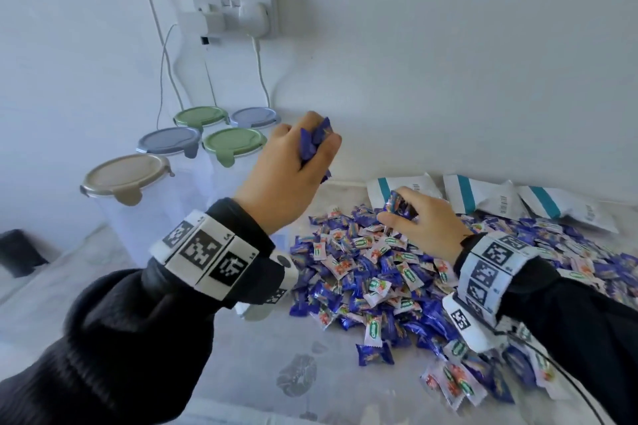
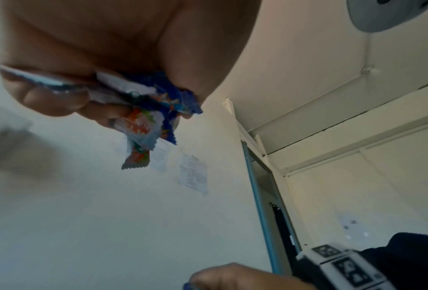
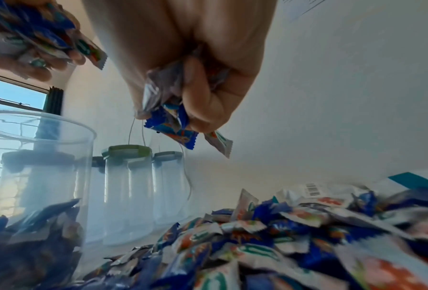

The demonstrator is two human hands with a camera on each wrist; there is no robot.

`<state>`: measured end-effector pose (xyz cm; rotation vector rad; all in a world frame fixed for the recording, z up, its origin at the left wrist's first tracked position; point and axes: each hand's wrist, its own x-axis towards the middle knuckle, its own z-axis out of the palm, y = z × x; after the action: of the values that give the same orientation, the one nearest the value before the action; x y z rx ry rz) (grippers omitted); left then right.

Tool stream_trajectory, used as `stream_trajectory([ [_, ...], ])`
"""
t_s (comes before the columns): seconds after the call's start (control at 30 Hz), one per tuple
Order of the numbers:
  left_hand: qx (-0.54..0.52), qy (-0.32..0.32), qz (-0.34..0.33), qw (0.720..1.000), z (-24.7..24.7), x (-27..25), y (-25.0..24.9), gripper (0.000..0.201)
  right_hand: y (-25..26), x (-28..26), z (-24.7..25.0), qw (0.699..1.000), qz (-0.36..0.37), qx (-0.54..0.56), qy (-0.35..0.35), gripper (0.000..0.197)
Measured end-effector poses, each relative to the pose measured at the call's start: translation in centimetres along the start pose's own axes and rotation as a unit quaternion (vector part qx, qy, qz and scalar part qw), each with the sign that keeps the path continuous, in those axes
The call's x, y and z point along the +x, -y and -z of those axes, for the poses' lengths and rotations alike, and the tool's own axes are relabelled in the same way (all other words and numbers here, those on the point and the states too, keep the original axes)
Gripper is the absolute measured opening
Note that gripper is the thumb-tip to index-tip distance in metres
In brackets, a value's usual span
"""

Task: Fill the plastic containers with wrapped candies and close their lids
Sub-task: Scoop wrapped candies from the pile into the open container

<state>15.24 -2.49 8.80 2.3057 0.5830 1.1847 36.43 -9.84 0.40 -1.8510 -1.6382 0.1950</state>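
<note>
My left hand (image 1: 310, 152) is raised above the table's left side and grips a bunch of blue wrapped candies (image 1: 319, 129); the left wrist view shows the same handful (image 2: 146, 113). Lower down, my right hand (image 1: 397, 212) pinches several candies (image 3: 180, 125) just over the big candy pile (image 1: 379, 283). An open clear container (image 3: 39, 176) with candies at its bottom stands left of the pile; in the head view my left forearm hides it. Several closed, empty-looking containers stand at the back left, with beige (image 1: 126, 176), blue-grey (image 1: 169, 141) and green (image 1: 234, 141) lids.
White bags with teal stripes (image 1: 483, 197) lie behind the pile against the wall. A wall socket (image 1: 234, 10) with plugs and hanging cables sits above the containers. A dark object (image 1: 20, 252) lies at the far left edge.
</note>
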Motion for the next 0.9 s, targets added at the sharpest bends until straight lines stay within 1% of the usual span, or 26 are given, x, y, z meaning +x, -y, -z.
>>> stream_trajectory([
  [0.07,-0.003,-0.022,0.021,1.0,1.5,0.0,0.8,0.033,0.5,0.4,-0.3,1.0,0.015,0.011,0.004,0.021],
  [0.13,0.003,-0.018,0.055,0.998,2.3,-0.5,2.2,0.028,1.1,0.7,-0.7,1.0,0.022,0.007,0.012,0.022],
  [0.23,0.001,-0.008,0.1,0.995,2.8,-1.4,3.9,0.014,1.8,1.1,-1.3,0.999,0.009,0.016,0.03,0.026],
  [0.3,0.028,-0.012,0.107,0.994,2.9,-1.9,4.8,0.015,2.3,1.4,-1.6,0.999,0.011,0.031,0.034,0.027],
  [0.37,0.065,-0.012,0.115,0.991,3.1,-2.2,5.5,0.024,2.8,1.7,-1.9,0.998,0.022,0.042,0.036,0.025],
  [0.47,0.092,-0.017,0.128,0.987,3.6,-2.9,5.9,0.036,3.7,2.4,-1.8,0.998,0.04,0.041,0.027,0.025],
  [0.53,0.143,-0.02,0.127,0.981,3.8,-3.4,6.0,0.042,4.4,2.9,-1.7,0.996,0.058,0.061,0.02,0.026],
  [0.6,0.193,-0.002,0.136,0.972,4.0,-4.0,6.3,0.047,5.3,3.5,-1.5,0.994,0.077,0.079,0.008,0.025],
  [0.67,0.226,0.035,0.162,0.96,4.2,-4.6,7.0,0.061,6.5,4.2,-1.2,0.991,0.094,0.094,-0.003,0.03],
  [0.73,0.219,0.055,0.193,0.955,4.3,-5.3,7.6,0.078,8.0,5.0,-1.0,0.988,0.108,0.114,0.005,0.035],
  [0.77,0.198,0.048,0.201,0.958,4.3,-5.6,7.7,0.086,8.9,5.4,-1.0,0.985,0.112,0.133,0.015,0.034],
  [0.83,0.147,0.018,0.209,0.967,4.3,-6.3,7.7,0.099,10.6,6.2,-1.2,0.976,0.122,0.175,0.035,0.027],
  [0.9,0.103,0.004,0.221,0.97,4.4,-6.8,7.7,0.109,12.1,7.1,-1.8,0.97,0.136,0.196,0.056,0.019],
])
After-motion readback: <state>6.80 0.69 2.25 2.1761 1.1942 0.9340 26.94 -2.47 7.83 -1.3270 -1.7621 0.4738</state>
